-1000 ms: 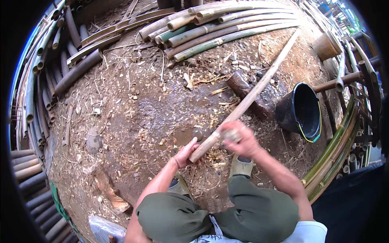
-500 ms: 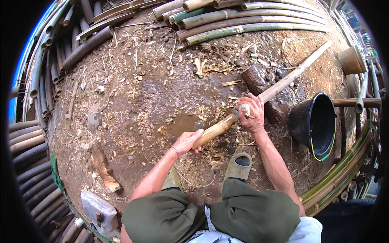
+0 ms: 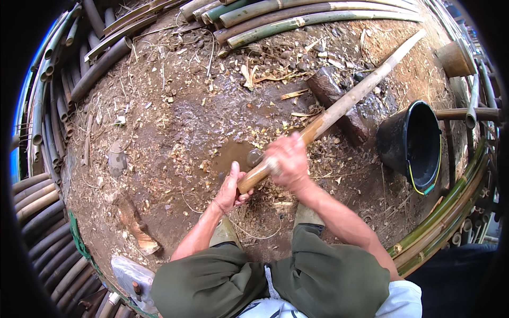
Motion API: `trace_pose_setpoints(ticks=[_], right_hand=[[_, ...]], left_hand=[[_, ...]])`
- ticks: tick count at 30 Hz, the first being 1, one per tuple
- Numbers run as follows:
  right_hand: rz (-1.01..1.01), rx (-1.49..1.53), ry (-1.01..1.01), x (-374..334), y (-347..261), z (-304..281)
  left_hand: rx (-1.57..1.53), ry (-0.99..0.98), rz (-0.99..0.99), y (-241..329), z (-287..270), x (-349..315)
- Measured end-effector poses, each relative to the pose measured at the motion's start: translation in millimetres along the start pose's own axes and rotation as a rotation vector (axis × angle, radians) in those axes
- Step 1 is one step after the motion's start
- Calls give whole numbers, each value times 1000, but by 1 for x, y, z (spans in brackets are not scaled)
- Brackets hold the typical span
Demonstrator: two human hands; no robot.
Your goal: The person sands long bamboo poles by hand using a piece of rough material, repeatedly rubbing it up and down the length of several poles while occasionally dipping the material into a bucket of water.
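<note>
A long bamboo pole (image 3: 366, 87) slants from near my knees up to the far right. Its near end is in my left hand (image 3: 229, 192), fingers wrapped beneath and thumb raised. Farther up, my right hand (image 3: 290, 163) closes over the pole with a pale, crumpled wad (image 3: 273, 165) pressed to its surface. Motion blurs that hand, and the wad's material is unclear. Beyond my right hand the pole crosses above a dark wet log (image 3: 324, 87) on the ground.
A black bucket (image 3: 392, 140) stands to the right. Bamboo poles lie in stacks at the far side (image 3: 318, 21), the left (image 3: 40, 212) and the lower right (image 3: 440, 222). A wood chunk (image 3: 135, 225) and a clear plastic bag (image 3: 132, 281) lie at lower left. Shavings litter the wet soil.
My right hand has slid down the pole toward my left hand, carrying the wad. The pole's near end has shifted slightly left and the view has tilted a little.
</note>
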State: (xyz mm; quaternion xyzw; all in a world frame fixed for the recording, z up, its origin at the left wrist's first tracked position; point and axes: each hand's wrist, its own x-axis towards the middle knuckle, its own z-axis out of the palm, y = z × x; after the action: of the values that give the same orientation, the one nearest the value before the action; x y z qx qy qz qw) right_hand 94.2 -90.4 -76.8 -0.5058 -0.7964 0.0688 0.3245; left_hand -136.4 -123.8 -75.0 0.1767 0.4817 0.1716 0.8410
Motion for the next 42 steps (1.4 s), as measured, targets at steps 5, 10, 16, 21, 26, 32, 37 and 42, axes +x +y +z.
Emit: trace_pose_setpoints(ticks=[5, 10, 16, 21, 26, 32, 37, 42], right_hand=[[101, -236, 93, 34, 214, -88], [211, -226, 126, 31, 185, -58], [7, 71, -99, -18, 2, -11], [90, -172, 116, 23, 154, -53], [240, -284, 124, 34, 215, -74], [-21, 151, -62, -43, -51, 3], [-26, -134, 85, -4, 41, -20], [179, -298, 102, 19, 180, -70]], left_hand=[[96, 4, -61, -9, 13, 21], [23, 84, -120, -19, 18, 29], [524, 158, 138, -18, 13, 9], [270, -90, -101, -21, 1, 10], [-102, -207, -271, -15, 21, 21], [-206, -46, -189, -24, 27, 17], [-151, -202, -187, -40, 0, 6], [-101, -186, -137, -32, 28, 23]])
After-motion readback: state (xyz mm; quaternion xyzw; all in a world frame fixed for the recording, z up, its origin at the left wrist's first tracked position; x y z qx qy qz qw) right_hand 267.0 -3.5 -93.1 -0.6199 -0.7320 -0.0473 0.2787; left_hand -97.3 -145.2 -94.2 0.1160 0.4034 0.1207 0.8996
